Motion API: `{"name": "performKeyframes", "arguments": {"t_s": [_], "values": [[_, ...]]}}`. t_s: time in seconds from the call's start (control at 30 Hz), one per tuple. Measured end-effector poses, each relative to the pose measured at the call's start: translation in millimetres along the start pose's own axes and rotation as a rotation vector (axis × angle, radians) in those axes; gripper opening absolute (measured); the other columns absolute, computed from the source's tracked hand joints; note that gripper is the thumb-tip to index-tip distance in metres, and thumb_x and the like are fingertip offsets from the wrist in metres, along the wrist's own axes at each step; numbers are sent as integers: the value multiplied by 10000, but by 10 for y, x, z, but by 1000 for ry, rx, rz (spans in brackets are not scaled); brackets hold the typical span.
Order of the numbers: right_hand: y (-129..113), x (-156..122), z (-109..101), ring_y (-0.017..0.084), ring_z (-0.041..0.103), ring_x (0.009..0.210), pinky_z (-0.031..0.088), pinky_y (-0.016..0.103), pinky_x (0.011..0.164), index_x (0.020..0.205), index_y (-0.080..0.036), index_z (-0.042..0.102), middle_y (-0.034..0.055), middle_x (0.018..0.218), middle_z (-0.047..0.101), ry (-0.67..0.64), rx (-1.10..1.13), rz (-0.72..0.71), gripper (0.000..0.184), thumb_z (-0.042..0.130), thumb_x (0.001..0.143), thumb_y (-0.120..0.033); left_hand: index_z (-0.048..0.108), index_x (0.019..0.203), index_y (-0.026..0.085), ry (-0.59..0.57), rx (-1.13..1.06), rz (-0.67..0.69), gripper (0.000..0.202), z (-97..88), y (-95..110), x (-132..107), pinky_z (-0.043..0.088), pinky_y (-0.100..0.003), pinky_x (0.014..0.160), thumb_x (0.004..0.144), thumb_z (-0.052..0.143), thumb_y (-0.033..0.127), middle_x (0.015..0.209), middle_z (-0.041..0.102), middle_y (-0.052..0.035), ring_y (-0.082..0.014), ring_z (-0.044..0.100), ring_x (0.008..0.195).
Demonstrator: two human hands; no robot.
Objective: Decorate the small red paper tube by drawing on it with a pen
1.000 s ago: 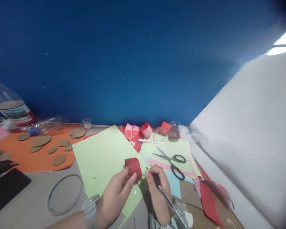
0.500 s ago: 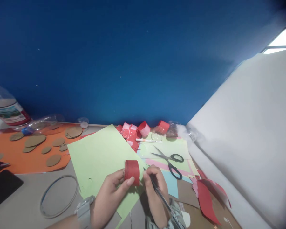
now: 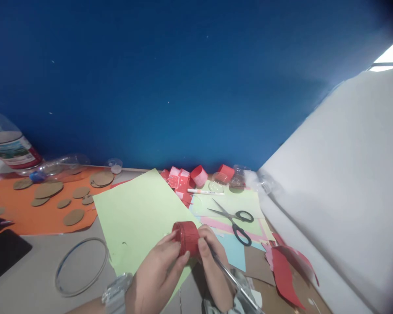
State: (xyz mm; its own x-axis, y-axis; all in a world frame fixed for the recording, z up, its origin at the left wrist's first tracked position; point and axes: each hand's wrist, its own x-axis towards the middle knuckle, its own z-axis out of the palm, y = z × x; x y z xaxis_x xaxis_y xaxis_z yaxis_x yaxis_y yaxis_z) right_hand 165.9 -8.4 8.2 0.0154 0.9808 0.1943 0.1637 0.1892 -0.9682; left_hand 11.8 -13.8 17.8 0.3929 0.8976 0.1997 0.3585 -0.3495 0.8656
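My left hand [image 3: 157, 272] grips a short red paper-wrapped ring [image 3: 186, 236] between thumb and fingers, just above a light green paper sheet [image 3: 137, 213]. Closed round a thin pen [image 3: 231, 279], my right hand [image 3: 214, 266] also presses its thumb against the right side of the red ring. A watch sits on my left wrist. Black-handled scissors [image 3: 236, 220] lie open on coloured papers right of my hands.
An orange sheet [image 3: 22, 218] with several brown cardboard discs lies at the left, near a plastic bottle [image 3: 9, 146]. A clear ring [image 3: 80, 266] and a black slab [image 3: 3, 255] are on the grey table. Red paper pieces, a white marker [image 3: 205, 192] and a white board [image 3: 343, 183] stand right.
Both hands have closed in on the red ring. My right thumb now touches it, and the ring has turned slightly and sits lower over the green sheet.
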Motion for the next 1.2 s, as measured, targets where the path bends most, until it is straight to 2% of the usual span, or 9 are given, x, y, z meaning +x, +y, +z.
{"name": "performKeyframes", "arguments": {"t_s": [0.13,0.33,0.43,0.5,0.6,0.77,1.0,1.1,1.2], "values": [[32,-16,-23,179,554,767,444,298,721,776,-206,610,17,802,571,-36,0,20,283,507,946,-407,653,1104,230,-32,159,76,273,23,-34,-20,275,-408,1180,951,428,221,1070,738,-71,-219,650,1099],[-28,-87,-16,172,536,714,432,292,654,773,-222,623,10,773,531,59,-167,-118,209,537,939,-315,612,1147,221,230,81,-21,280,-7,-19,-49,202,-513,1186,890,553,312,1220,669,-105,-275,569,1208],[-53,-101,9,169,530,693,428,284,619,728,-222,589,9,764,519,12,-210,-180,216,551,930,-288,631,929,213,258,-210,-191,235,-55,-11,0,460,-398,969,935,475,389,1019,705,-74,-234,636,987],[-49,-98,25,164,525,680,423,276,603,712,-220,570,7,766,514,-22,-239,-176,235,544,934,-292,606,846,203,258,-380,-307,275,-76,-20,51,497,-305,817,939,474,426,901,700,-44,-194,636,864],[-28,-79,32,159,530,681,424,270,606,731,-220,578,5,780,523,-63,-278,-130,216,560,924,-315,599,818,189,249,-491,-370,275,-80,-42,112,482,-258,778,911,538,440,814,687,-14,-167,632,810],[-2,-35,10,173,546,702,439,286,647,808,-221,615,11,784,559,35,-224,-38,234,531,933,-399,642,848,185,223,-400,-374,244,-46,-40,112,481,-280,829,905,556,407,870,709,-34,-189,646,873],[-31,17,-9,177,556,755,444,286,696,794,-217,588,7,787,568,89,-144,6,242,514,947,-389,681,947,204,111,-229,-217,181,-15,-27,74,481,-333,923,900,558,328,1029,700,-75,-221,638,994],[-38,-8,3,166,541,718,436,276,650,791,-219,593,5,778,549,56,-176,-19,216,538,938,-367,675,1058,209,151,-229,-286,261,-17,-57,59,447,-414,1002,877,585,373,1126,695,-102,-269,613,1095],[-24,-53,13,158,532,691,429,272,627,764,-222,591,5,778,539,-24,-200,-73,205,547,932,-332,735,989,237,162,-187,-342,263,-18,-84,41,277,-547,1130,851,606,420,1150,719,-94,-337,530,1232]]}}
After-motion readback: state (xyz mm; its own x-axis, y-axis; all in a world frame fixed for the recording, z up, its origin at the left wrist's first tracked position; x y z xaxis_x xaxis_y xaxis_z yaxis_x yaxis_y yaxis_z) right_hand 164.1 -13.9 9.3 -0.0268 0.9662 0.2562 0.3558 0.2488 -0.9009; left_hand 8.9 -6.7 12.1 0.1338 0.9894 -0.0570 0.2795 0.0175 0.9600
